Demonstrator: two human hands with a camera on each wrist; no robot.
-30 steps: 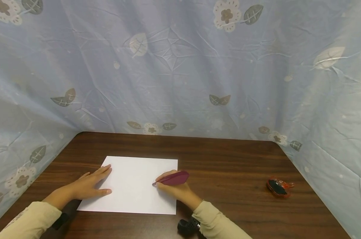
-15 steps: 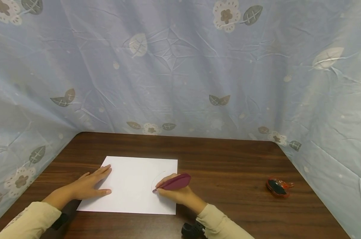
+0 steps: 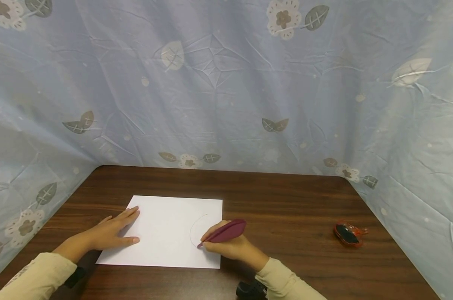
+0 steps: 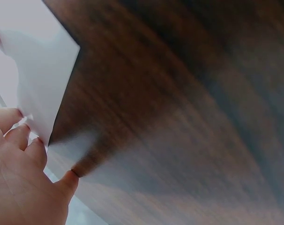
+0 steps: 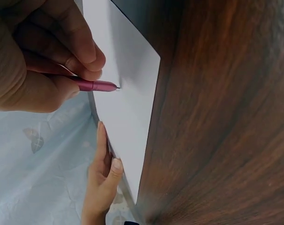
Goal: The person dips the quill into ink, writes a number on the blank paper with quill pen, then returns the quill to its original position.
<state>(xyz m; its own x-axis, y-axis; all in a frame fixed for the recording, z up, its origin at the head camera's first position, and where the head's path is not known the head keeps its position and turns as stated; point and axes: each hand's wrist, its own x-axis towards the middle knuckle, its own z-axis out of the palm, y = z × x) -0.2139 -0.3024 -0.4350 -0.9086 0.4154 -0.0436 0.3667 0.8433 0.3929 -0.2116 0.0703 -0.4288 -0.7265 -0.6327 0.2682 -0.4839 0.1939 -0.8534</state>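
A white sheet of paper (image 3: 162, 233) lies on the wooden table. My right hand (image 3: 230, 246) pinches a dark red feather-shaped pen (image 3: 228, 231) between thumb and fingers near its tip. In the right wrist view the tip of the pen (image 5: 102, 86) meets the paper. A thin curved line (image 3: 190, 231), like the left part of a circle, shows on the right half of the sheet. My left hand (image 3: 108, 233) rests with fingers spread on the paper's left edge; in the left wrist view some fingers of this hand (image 4: 25, 173) lie on the sheet and one reaches past its edge.
A small red-orange object with a dark oval face (image 3: 349, 234) lies at the right of the wooden table (image 3: 286, 216). A pale blue curtain with flowers and leaves (image 3: 218, 83) hangs behind and along both sides. A black device (image 3: 250, 289) sits at the right wrist.
My right hand has moved down and slightly right with the pen, and the curved line has grown longer along that path. The left hand and the paper have stayed in place.
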